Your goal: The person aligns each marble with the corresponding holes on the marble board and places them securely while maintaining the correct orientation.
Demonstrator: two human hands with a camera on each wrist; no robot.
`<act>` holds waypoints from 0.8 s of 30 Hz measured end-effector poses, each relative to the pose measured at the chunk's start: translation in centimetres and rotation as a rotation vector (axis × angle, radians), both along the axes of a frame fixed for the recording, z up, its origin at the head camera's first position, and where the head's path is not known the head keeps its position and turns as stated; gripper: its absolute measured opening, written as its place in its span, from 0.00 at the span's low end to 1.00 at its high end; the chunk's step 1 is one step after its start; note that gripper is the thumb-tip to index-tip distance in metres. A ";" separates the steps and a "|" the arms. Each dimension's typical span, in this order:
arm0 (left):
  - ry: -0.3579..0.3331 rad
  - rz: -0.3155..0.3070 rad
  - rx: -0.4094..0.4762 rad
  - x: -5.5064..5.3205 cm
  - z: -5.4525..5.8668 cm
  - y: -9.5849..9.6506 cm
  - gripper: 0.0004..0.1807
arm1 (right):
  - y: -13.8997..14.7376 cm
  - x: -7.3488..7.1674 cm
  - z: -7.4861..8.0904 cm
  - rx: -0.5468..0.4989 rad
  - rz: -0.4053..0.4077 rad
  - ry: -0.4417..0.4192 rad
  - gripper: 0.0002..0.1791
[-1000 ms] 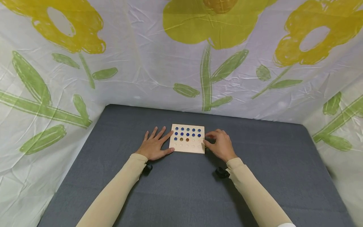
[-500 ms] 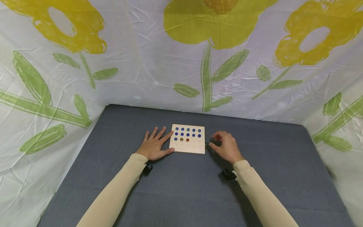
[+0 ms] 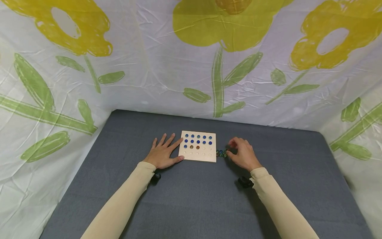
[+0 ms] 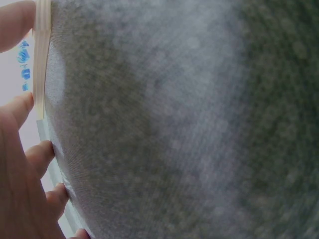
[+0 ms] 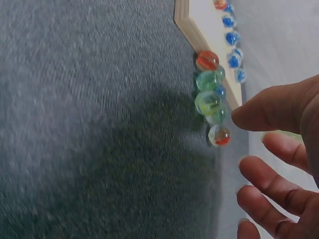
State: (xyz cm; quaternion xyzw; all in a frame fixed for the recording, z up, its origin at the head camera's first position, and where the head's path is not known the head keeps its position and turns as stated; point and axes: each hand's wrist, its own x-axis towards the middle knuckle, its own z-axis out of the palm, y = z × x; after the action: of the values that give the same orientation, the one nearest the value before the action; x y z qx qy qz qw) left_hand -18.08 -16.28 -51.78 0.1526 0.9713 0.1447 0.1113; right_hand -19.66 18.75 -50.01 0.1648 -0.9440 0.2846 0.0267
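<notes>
A pale wooden board (image 3: 200,159) with rows of round hollows lies on the table. Blue marbles (image 3: 198,142) fill its two far rows; the third row holds one blue, one amber and one red-brown marble (image 3: 198,147). Spread flat, my left hand (image 3: 161,156) touches the board's left edge with thumb and index finger. Several loose glass marbles (image 3: 221,153) cluster against the right edge, green (image 5: 207,103), blue and red (image 5: 207,60) among them. My right hand (image 3: 243,154) is just right of this cluster, thumb and fingers apart with nothing visible between them.
Dark grey cloth (image 3: 191,199) covers the table. Behind it and at both sides hangs a white curtain (image 3: 155,66) with yellow flowers. A black wrist camera (image 3: 245,182) sits below the right wrist, another (image 3: 156,177) below the left.
My right hand has moved right, away from the board's edge, and the loose marbles beside the board have come into view. My left hand stays in place.
</notes>
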 end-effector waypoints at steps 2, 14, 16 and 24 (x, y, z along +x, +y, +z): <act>0.001 0.000 0.001 0.0 0.0 0.0 0.45 | 0.2 -0.1 -0.1 0.015 0.004 -0.009 0.14; -0.001 -0.003 0.009 0.0 -0.1 0.0 0.46 | 0.9 -0.5 -0.3 -0.001 0.040 -0.081 0.16; -0.006 0.000 0.006 0.0 -0.2 0.0 0.45 | 1.0 -0.5 -0.4 -0.016 0.050 -0.095 0.16; -0.009 0.001 0.010 0.0 0.0 0.0 0.46 | 1.6 -0.9 -0.8 -0.091 0.082 -0.141 0.15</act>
State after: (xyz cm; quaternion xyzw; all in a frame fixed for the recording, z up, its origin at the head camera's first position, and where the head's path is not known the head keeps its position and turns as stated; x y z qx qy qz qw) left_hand -18.09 -16.31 -51.78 0.1520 0.9701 0.1502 0.1150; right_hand -20.57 20.36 -50.81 0.1816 -0.9221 0.3389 -0.0441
